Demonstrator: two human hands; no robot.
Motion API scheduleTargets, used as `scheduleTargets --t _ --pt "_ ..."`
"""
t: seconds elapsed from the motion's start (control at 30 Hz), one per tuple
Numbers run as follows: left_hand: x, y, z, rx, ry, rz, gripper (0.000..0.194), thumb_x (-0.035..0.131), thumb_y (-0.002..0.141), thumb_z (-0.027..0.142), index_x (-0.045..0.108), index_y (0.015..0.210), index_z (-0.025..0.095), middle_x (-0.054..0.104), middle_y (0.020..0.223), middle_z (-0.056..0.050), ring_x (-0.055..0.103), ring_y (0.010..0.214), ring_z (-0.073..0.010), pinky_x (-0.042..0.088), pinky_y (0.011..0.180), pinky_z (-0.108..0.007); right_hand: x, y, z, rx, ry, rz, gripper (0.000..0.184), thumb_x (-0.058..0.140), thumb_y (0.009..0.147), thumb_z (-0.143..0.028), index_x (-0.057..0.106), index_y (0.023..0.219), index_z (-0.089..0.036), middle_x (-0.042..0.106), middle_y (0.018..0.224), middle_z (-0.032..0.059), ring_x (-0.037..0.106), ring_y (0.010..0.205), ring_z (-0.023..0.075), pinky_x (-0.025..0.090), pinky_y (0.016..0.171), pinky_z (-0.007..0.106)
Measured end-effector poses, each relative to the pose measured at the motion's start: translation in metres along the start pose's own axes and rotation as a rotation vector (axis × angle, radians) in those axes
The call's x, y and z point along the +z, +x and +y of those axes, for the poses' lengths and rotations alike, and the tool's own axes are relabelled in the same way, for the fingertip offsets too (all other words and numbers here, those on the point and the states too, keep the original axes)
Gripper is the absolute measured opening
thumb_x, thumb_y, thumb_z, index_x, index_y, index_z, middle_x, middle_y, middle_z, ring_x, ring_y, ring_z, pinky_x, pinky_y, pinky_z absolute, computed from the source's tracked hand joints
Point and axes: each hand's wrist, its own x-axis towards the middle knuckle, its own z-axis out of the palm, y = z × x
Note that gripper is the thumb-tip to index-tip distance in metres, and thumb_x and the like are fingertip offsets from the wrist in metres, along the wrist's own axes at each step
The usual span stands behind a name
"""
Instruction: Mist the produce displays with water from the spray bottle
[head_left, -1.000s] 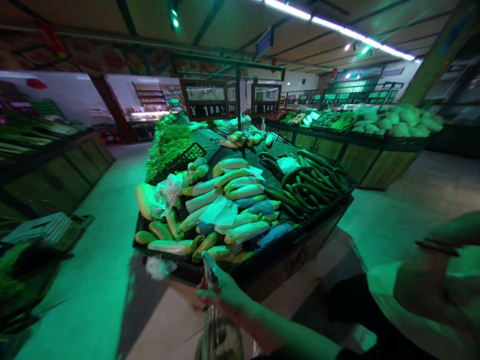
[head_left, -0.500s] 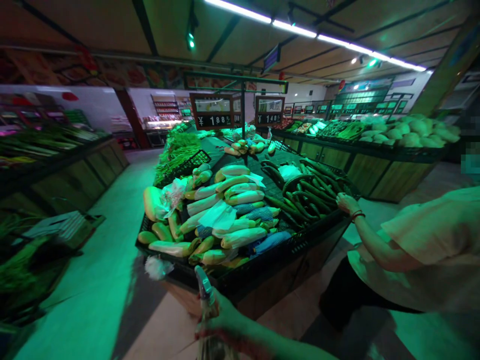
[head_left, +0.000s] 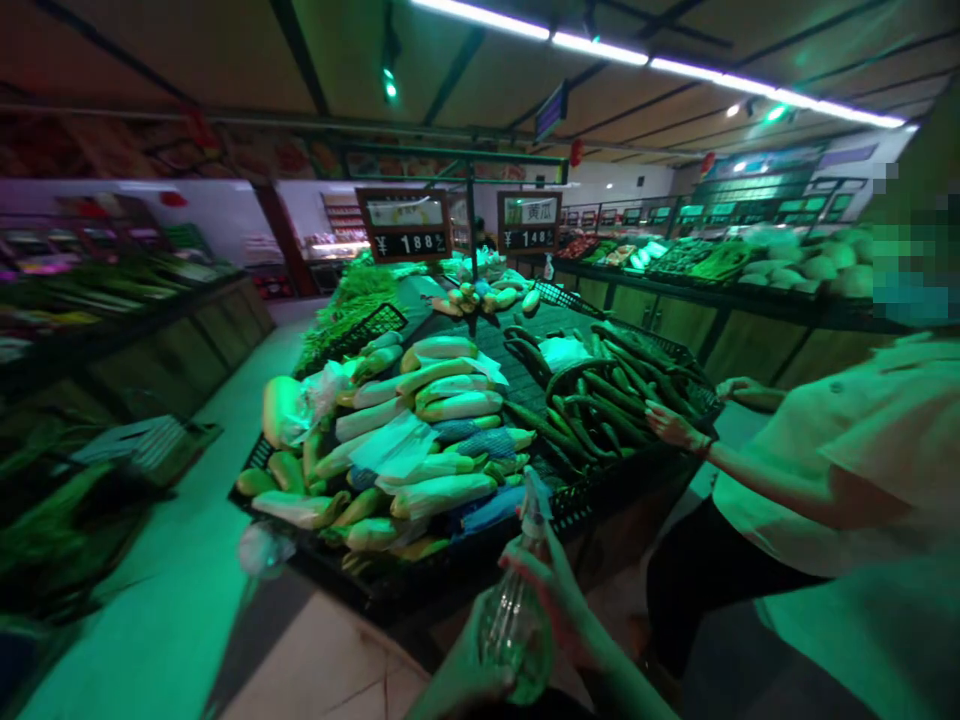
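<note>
A clear spray bottle (head_left: 516,625) is upright in front of me at the bottom of the view, its nozzle pointing up over the stand's front edge. My right hand (head_left: 561,595) is closed around its neck, just under the spray head. Lower down, my left hand (head_left: 474,665) wraps the side and base of the bottle's body. Just beyond lie pale long gourds (head_left: 442,495), some in plastic film or blue mesh, in a black tray (head_left: 360,585). Dark green cucumbers (head_left: 600,400) are heaped to their right.
At the right stands a person in a light shirt (head_left: 810,450), one hand (head_left: 675,428) over the cucumbers. Price signs (head_left: 405,228) hang above the stand. A bunched plastic bag (head_left: 264,548) hangs at the tray's left corner. A crate (head_left: 142,450) sits on the left.
My right hand has brought the spray bottle up and rightward, and my left hand has come in to hold its body. The other person's hand has moved over the cucumbers; a second hand shows.
</note>
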Motion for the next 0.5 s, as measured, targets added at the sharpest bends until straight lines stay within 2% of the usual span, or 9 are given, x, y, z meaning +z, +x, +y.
scheduleTargets --t 0.03,0.13,0.23,0.33,0.4,0.5 --pt "0.01 0.012 0.002 -0.003 -0.121 -0.061 0.116 0.089 0.045 0.074 0.045 0.14 0.023 0.063 0.122 -0.016 0.068 0.082 -0.0243 0.053 0.073 -0.04 -0.012 0.002 -0.006 -0.008 -0.027 0.029 0.068 0.079 0.072 -0.039 0.052 0.132 -0.022 0.066 0.083 -0.002 0.06 0.08 0.0188 0.046 0.078 0.033" --pt "0.038 0.039 0.014 0.018 -0.259 -0.121 0.108 0.097 0.049 0.056 0.048 0.14 0.024 0.057 0.132 -0.017 0.067 0.099 -0.0289 0.049 0.089 -0.047 -0.043 0.011 -0.012 -0.031 -0.089 0.052 0.076 0.08 0.073 -0.044 0.048 0.139 -0.021 0.068 0.084 0.0007 0.062 0.081 0.0226 0.047 0.078 0.037" --pt "0.058 0.047 0.022 0.051 -0.28 -0.066 0.103 0.096 0.049 0.059 0.054 0.137 0.027 0.061 0.129 -0.016 0.066 0.108 -0.0356 0.047 0.095 -0.053 -0.062 0.022 -0.01 -0.036 -0.146 0.016 0.079 0.08 0.074 -0.044 0.046 0.142 -0.023 0.069 0.085 0.001 0.064 0.08 0.0238 0.047 0.078 0.038" --pt "0.06 0.042 0.019 0.033 -0.259 0.012 0.101 0.095 0.046 0.064 0.058 0.132 0.026 0.069 0.111 -0.013 0.069 0.102 -0.0351 0.05 0.093 -0.054 -0.061 0.035 -0.004 -0.002 -0.201 -0.089 0.073 0.078 0.075 -0.044 0.049 0.139 -0.022 0.068 0.08 -0.0004 0.063 0.079 0.0223 0.046 0.079 0.037" --pt "0.056 0.032 0.015 -0.001 -0.236 0.079 0.086 0.09 0.061 0.062 0.06 0.131 0.023 0.071 0.11 -0.011 0.069 0.1 -0.0305 0.053 0.094 -0.052 -0.05 0.043 0.004 0.037 -0.2 -0.189 0.069 0.079 0.072 -0.043 0.054 0.133 -0.022 0.066 0.075 -0.0021 0.061 0.073 0.0202 0.046 0.075 0.035" --pt "0.051 0.011 0.01 -0.017 -0.22 0.207 0.051 0.07 0.09 0.049 0.06 0.131 0.02 0.067 0.127 -0.011 0.066 0.112 -0.0273 0.056 0.098 -0.052 -0.028 0.052 0.024 0.121 -0.159 -0.355 0.058 0.081 0.064 -0.036 0.06 0.116 -0.023 0.06 0.073 -0.0053 0.055 0.066 0.0156 0.043 0.068 0.031"
